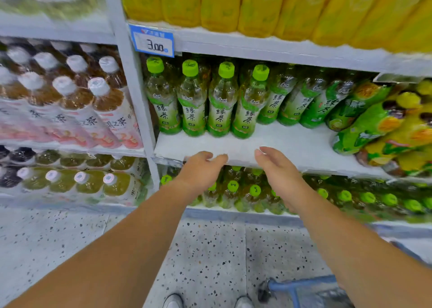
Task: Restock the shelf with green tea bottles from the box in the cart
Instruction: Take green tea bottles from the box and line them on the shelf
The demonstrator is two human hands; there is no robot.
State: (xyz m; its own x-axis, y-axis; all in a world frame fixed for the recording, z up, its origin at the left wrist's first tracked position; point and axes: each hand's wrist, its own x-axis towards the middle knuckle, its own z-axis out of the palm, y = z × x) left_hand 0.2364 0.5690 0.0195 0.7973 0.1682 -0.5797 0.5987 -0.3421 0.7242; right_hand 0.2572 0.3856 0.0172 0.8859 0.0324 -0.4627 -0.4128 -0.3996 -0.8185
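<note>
Both hands reach to the front edge of the white shelf and hold nothing. The left hand has its fingers loosely curled, knuckles up, over the shelf's lip; whether it touches the lip cannot be told. The right hand is relaxed, fingers nearly straight, just beside the left. The green tea bottles stand upright at the back of this shelf, four in front at its left end. A blue cart sits on the floor below the shelf.
</note>
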